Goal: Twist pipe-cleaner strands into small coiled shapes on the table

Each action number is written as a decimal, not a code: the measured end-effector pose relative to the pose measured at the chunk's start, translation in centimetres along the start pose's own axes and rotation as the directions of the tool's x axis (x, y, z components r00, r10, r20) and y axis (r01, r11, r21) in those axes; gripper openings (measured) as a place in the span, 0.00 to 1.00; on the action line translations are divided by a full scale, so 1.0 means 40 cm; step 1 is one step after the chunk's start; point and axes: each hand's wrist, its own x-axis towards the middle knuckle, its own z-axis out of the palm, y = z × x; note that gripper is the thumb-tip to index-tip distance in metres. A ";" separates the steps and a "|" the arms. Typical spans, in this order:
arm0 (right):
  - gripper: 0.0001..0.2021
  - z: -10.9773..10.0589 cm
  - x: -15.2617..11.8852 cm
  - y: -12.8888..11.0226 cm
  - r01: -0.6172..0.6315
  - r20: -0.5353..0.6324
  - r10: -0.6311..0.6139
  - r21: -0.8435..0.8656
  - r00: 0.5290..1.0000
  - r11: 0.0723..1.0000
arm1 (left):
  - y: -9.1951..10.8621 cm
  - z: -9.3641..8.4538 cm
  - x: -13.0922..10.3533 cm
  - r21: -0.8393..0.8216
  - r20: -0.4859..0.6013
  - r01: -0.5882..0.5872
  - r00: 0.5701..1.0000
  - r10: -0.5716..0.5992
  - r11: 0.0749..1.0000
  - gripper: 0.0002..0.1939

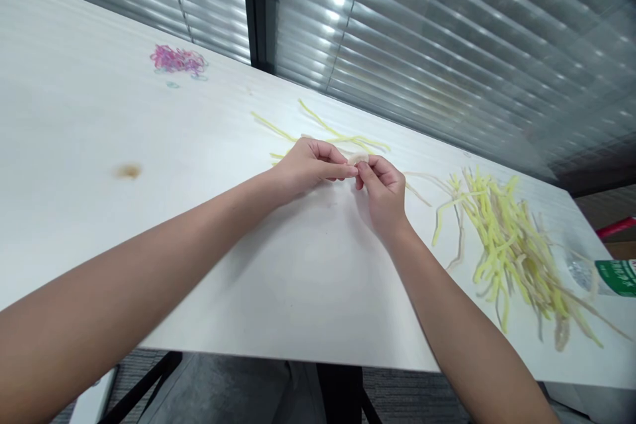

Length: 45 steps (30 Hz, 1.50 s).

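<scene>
Piece of pale material (358,158) sits over the desk (298,298), pinched in the fingers of left hand (309,167) and right hand (386,197) alike; neither nearer. Long axis runs roughly crosswise, hand to hand. Yellow strips (272,126) lie just beyond.

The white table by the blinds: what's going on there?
A person sits at the white table, holding a small pale piece between the fingertips of the left hand and right hand; what it is, I can't tell. Just beyond lie a few yellow strips. A larger yellow and beige pile lies to the right, and small pink-purple loops lie far left.
</scene>
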 end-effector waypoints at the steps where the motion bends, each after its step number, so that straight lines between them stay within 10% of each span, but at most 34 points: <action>1: 0.09 0.000 -0.001 -0.001 0.005 0.007 -0.005 -0.027 1.000 1.000 | -0.001 0.000 0.000 0.015 0.004 0.001 1.000 -0.001 1.000 0.13; 14: 0.10 -0.010 -0.002 -0.020 0.101 0.191 -0.073 -0.142 0.979 0.985 | 0.012 -0.011 -0.003 0.081 0.119 0.051 0.991 -0.061 0.995 0.13; 45: 0.12 -0.002 -0.011 -0.020 0.034 0.107 -0.023 -0.103 0.994 0.994 | 0.015 -0.012 -0.007 -0.196 0.060 0.132 0.991 -0.123 0.972 0.15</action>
